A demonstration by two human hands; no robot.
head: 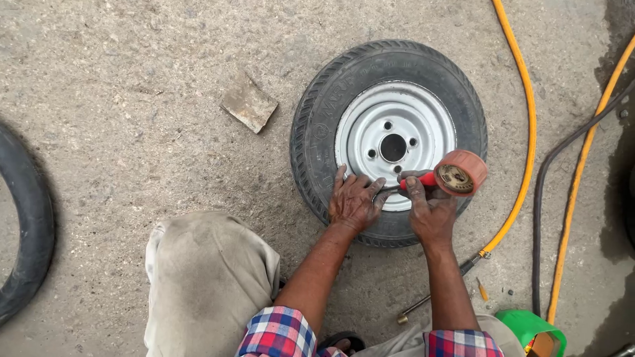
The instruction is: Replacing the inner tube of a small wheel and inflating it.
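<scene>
**Two hands at the rim of a small wheel on bare concrete**

A rough, dusty concrete floor (132, 99) fills the view, and the person crouches on it, knees in grey trousers and checked sleeves at the near edge.

The left hand (354, 201) lies spread flat, fingers open, on the near side of the tyre (317, 132) where rubber meets the white steel rim (360, 132). Just beside it, the right hand (430, 208) is closed around the red handle of a pressure gauge (456, 173); the gauge's round dial faces up, just beyond the knuckles, over the tyre's near-right edge. A thin metal stem runs from the handle toward the left fingers; what it meets there is hidden.

The wheel lies flat directly ahead of both hands. Beyond the left hand, well apart from the tyre, sits a flat stone slab (249, 104). Right of the right hand, an orange hose (526, 125) curves past the tyre, with a dark hose (549, 198) farther out. Far left, part of another black tyre (26, 225) shows. A green container (529, 327) stands near the right elbow.
</scene>
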